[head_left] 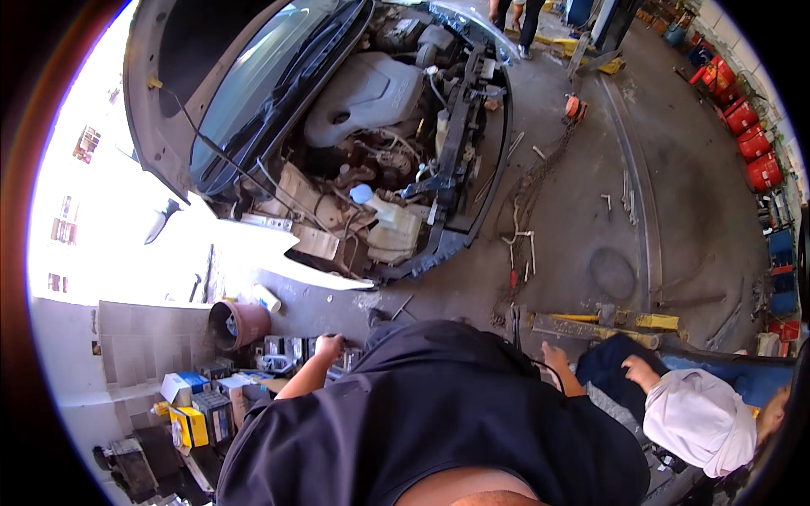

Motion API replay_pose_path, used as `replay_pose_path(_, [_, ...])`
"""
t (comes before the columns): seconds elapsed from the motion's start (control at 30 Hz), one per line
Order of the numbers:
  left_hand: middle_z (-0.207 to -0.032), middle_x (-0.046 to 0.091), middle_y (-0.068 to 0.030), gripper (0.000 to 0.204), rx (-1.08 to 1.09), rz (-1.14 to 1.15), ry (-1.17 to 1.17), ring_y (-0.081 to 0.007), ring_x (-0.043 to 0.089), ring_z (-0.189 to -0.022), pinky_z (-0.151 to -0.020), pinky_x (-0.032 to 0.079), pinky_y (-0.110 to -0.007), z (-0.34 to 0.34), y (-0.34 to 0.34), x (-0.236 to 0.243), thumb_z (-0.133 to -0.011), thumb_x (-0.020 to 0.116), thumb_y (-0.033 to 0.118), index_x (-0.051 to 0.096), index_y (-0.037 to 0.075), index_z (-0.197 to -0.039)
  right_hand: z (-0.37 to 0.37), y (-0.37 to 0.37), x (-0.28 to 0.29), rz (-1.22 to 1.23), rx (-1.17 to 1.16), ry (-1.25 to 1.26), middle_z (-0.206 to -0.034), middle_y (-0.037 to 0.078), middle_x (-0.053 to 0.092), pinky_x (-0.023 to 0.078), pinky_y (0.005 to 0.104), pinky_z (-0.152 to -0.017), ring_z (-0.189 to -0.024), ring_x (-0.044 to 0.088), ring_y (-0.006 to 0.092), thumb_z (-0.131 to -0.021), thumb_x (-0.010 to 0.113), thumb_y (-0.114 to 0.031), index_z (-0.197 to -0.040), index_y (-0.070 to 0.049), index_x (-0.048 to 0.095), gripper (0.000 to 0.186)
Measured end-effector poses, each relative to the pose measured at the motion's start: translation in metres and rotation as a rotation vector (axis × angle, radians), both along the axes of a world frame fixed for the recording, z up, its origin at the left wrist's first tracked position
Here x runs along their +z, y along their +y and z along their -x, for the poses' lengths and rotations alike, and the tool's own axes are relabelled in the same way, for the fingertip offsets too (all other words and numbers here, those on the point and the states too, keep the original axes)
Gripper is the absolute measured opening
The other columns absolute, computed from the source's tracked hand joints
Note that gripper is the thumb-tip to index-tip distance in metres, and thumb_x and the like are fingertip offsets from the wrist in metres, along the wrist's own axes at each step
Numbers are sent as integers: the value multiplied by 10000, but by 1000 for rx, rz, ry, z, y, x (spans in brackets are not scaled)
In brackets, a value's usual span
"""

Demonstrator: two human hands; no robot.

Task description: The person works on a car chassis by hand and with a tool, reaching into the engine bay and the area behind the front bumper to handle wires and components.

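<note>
My left hand (330,347) hangs at my left side above several boxy car batteries (287,347), its fingers curled in; whatever may be inside them is hidden. On my other side, my right hand (554,357) hangs low with its fingers loosely apart, and I make out nothing gripped in it. A thin black cord (560,381) curves close by its wrist. In front of me stands a car with its hood (160,101) propped up on a rod. Its engine cover (363,97) and the white fluid tank (395,229) with a blue cap are exposed, and both hands are apart from them.
A brown bucket (251,325) and stacked boxes (190,424) stand at left. Chain (531,194) and loose tools lie on the floor, with a yellow-marked lift arm (591,327) nearby. A co-worker in a light shirt (700,419) is close at right; another person's legs (529,25) show far off.
</note>
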State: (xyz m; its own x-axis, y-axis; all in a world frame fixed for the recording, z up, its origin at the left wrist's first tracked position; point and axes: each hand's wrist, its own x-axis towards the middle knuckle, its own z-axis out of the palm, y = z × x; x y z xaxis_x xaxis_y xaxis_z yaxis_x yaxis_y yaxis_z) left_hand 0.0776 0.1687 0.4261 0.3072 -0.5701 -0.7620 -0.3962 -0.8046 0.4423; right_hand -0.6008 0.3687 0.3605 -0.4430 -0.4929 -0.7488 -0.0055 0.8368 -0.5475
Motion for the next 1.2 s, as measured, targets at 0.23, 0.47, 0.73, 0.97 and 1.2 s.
replay_pose_path(0.23, [-758, 639, -64, 224, 72, 35, 126, -148, 577, -554, -470, 453, -289, -1, -39, 32, -919, 644, 176, 650, -9, -1044, -36, -59, 52, -63, -111, -84, -827, 75, 680, 530, 340, -545, -706, 695, 205, -960, 594, -388, -1067, -41, 640, 366])
replay_pose_path(0.47, [-923, 715, -119, 333, -210, 172, 190, -183, 684, -738, -625, 544, -295, -7, -110, 44, -893, 667, 208, 664, -29, -1127, -92, -222, 70, 187, 187, 120, -746, 106, 685, 511, 350, -574, -618, 664, 216, -912, 625, -372, -1174, 15, 618, 468])
replay_pose_path(0.73, [-1043, 713, -149, 354, -575, 674, 92, -224, 687, -932, -825, 531, -333, -26, -204, 125, -910, 673, 236, 636, 17, -1186, -200, -445, 207, 714, -124, 455, -867, 69, 692, 524, 289, -633, -668, 676, 146, -953, 602, -304, -1373, 19, 453, 551])
replay_pose_path(0.97, [-925, 701, -127, 338, -544, 823, 65, -198, 665, -832, -770, 518, -328, -90, -280, 143, -919, 648, 211, 636, -6, -1178, -324, -480, 188, 592, 545, 296, -787, 56, 689, 508, 327, -666, -703, 645, 144, -922, 634, -279, -995, -18, 685, 277])
replay_pose_path(1.2, [-931, 717, -138, 253, -811, 907, -192, -316, 689, -905, -784, 527, -397, -108, -349, 147, -872, 660, 190, 669, 57, -1087, -451, -502, 151, 651, 591, 363, -888, 162, 710, 516, 411, -748, -845, 679, 329, -875, 646, -339, -992, -53, 721, 318])
